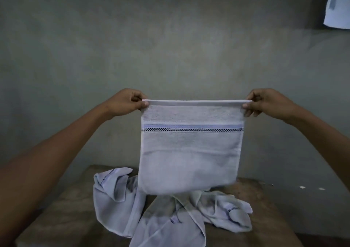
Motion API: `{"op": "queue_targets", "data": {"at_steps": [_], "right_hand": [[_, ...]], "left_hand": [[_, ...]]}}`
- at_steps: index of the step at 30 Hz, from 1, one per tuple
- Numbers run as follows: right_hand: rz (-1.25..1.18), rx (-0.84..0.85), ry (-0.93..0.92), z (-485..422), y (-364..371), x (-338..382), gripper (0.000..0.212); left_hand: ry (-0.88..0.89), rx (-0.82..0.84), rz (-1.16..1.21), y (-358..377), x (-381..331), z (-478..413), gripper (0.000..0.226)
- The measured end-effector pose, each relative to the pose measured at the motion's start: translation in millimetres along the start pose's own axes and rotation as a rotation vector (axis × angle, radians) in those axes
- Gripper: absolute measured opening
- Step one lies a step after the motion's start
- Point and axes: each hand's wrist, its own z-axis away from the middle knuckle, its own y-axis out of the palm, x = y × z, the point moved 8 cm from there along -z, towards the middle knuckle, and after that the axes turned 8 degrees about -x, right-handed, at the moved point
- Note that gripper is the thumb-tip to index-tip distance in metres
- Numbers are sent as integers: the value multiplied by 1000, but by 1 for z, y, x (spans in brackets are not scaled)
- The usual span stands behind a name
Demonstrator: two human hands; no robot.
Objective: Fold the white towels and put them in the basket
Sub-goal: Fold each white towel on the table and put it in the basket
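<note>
Left hand (128, 102) and right hand (265, 103) each pinch a top corner of the towel (191, 152), hanging taut above the surface (66, 208) toward its far edge; keep the corners level, then bring them together squarely.

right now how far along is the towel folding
Done: nothing visibly finished; no folded towel or basket is in view. In hand: the left hand and right hand pinch the top corners of one white towel, hanging flat above the table. Left: fold that towel, then the crumpled towels heaped on the table, and put them all in the basket.
</note>
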Motion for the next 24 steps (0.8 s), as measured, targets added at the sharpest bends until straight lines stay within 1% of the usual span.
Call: {"op": "queue_targets", "data": {"at_steps": [1, 2, 3, 4, 5, 6, 7, 9, 11, 13, 14, 16, 18, 20, 22, 24], "right_hand": [[-4, 27, 19, 1, 2, -3, 9], [3, 100, 55, 4, 8, -7, 7], [16, 197, 99, 9, 15, -12, 7], [18, 284, 143, 15, 22, -18, 11], [7, 346, 180, 20, 27, -24, 19], [-13, 388, 210, 24, 31, -28, 32], [-35, 416, 231, 27, 34, -32, 45], [-62, 451, 255, 30, 42, -39, 68], [-64, 468, 266, 29, 50, -47, 75], [-58, 467, 285, 25, 58, -57, 70], [-50, 467, 298, 24, 62, -63, 60], [-25, 465, 325, 22, 71, -75, 32], [0, 436, 336, 20, 79, -86, 14], [6, 376, 321, 17, 83, -95, 9], [-5, 298, 287, 13, 82, -98, 9], [-9, 240, 253, 13, 79, -97, 9]], "left_hand": [[-15, 7, 7, 1, 4, 1, 7], [-49, 46, 25, 3, 12, 2, 7], [-89, 123, 51, 6, 20, 6, 19], [-144, 226, 78, 11, 29, 13, 35], [-207, 330, 102, 17, 38, 21, 49], [-270, 421, 132, 22, 45, 30, 56], [-318, 500, 169, 27, 50, 38, 56], [-390, 594, 245, 36, 57, 51, 54], [-419, 639, 254, 42, 64, 56, 61], [-410, 602, 156, 46, 74, 51, 60], [-391, 565, 96, 48, 79, 47, 53], [-327, 473, 17, 54, 85, 38, 32], [-262, 378, -23, 60, 91, 32, 14], [-168, 293, -102, 61, 97, 26, 5], [-114, 205, -171, 58, 103, 22, 7], [-96, 140, -185, 55, 103, 23, 5]]}}
